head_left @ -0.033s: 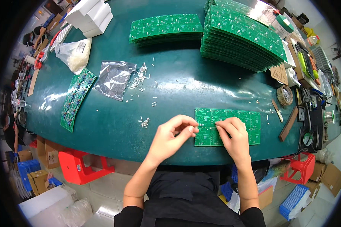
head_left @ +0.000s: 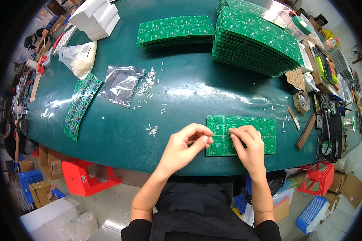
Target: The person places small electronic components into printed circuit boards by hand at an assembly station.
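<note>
A green printed circuit board panel (head_left: 269,136), divided into several repeated sections, lies flat on the table in front of me. My left hand (head_left: 188,144) is at its left edge, with the fingers curled and the thumb tip close to the index tip. Over the panel's left-middle part, my right hand (head_left: 248,145) is closed in a pinch, its fingertips low at the board. Whatever either pinch holds is too small or hidden to make out. Left of my left hand is a small pile of pale, thin leaded components (head_left: 152,130); a larger pile (head_left: 149,82) lies farther back.
Stacked green circuit panels (head_left: 175,32) stand at the back, beside a taller stack (head_left: 257,40). At left are a clear plastic bag (head_left: 122,85), a populated board (head_left: 81,106), a bag of white parts (head_left: 79,58) and white boxes (head_left: 95,19). Tape (head_left: 301,101) and a wooden strip (head_left: 306,131) lie right.
My left hand has shifted very slightly to the right, toward the panel. My right hand stays at nearly the same spot over the board.
</note>
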`<state>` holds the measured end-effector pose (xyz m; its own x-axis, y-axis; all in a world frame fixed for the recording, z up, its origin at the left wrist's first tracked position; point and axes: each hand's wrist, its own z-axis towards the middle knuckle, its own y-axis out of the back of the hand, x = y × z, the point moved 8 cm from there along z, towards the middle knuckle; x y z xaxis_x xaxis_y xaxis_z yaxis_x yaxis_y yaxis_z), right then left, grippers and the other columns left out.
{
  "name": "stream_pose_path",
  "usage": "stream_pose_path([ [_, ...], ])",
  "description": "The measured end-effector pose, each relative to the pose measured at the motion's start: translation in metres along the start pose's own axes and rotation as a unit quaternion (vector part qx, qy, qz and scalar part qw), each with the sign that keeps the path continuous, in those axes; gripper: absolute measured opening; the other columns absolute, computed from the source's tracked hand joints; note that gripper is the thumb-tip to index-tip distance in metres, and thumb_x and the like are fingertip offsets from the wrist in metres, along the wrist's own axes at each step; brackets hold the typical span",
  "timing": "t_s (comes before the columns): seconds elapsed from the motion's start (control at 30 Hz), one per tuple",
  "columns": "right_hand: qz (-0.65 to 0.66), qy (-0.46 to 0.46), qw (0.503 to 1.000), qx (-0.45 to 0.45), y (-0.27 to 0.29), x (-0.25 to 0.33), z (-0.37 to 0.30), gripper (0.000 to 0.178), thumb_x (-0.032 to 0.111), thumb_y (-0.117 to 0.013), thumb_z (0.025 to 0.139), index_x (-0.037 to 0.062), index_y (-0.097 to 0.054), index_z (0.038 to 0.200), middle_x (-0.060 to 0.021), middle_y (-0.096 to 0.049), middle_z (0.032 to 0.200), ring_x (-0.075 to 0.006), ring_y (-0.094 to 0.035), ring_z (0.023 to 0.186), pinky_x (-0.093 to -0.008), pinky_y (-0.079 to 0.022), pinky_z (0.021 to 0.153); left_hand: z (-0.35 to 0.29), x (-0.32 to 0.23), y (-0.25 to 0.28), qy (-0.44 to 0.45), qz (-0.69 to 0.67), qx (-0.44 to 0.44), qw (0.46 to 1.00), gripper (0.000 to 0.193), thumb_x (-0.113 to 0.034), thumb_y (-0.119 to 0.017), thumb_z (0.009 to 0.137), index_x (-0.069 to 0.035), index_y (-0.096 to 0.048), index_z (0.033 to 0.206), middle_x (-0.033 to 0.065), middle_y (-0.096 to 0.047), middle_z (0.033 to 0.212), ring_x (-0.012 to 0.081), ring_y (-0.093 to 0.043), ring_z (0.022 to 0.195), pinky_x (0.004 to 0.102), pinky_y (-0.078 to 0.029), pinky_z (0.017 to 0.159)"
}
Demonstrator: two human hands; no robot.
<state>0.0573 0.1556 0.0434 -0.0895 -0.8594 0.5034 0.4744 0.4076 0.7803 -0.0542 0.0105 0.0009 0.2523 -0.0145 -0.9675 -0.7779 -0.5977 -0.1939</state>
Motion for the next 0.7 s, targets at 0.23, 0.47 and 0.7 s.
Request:
stream_pose_path([
  [0.23,0.322,-0.125,0.938,0.027,0.001,-0.005,-0.014,0.015,0.001,-0.073,0.086,-0.0011,-0.070,0.101,-0.0094,-0.067,0.096,-0.0186,-0.065,0.090,-0.0301,-0.052,0.080,0.007,0.001,-0.041,-0.001,-0.018,0.064,0.998,0.026,-0.005,-0.064,0.099,0.001,-0.055,0.122,0.0082,-0.069,0.101,0.0141,-0.068,0.096,0.0283,-0.056,0.084],
  [0.47,0.378,-0.156,0.913,-0.003,0.005,-0.014,-0.023,0.011,0.001,-0.074,0.086,-0.0010,-0.070,0.095,-0.0095,-0.068,0.095,-0.0195,-0.065,0.089,-0.0299,-0.051,0.081,0.010,-0.004,-0.053,-0.024,0.038,0.071,0.997,0.027,-0.006,-0.066,0.097,0.000,-0.055,0.121,0.0080,-0.071,0.096,0.0133,-0.069,0.092,0.0283,-0.055,0.081],
  [0.7,0.338,-0.151,0.929,-0.007,0.011,-0.024,-0.026,0.009,0.003,-0.075,0.085,-0.0003,-0.070,0.092,-0.0092,-0.068,0.090,-0.0193,-0.064,0.085,-0.0300,-0.051,0.078,0.008,-0.013,-0.061,-0.074,0.121,0.058,0.988,0.029,-0.008,-0.068,0.096,0.000,-0.056,0.121,0.0088,-0.073,0.100,0.0126,-0.069,0.094,0.0289,-0.055,0.085],
])
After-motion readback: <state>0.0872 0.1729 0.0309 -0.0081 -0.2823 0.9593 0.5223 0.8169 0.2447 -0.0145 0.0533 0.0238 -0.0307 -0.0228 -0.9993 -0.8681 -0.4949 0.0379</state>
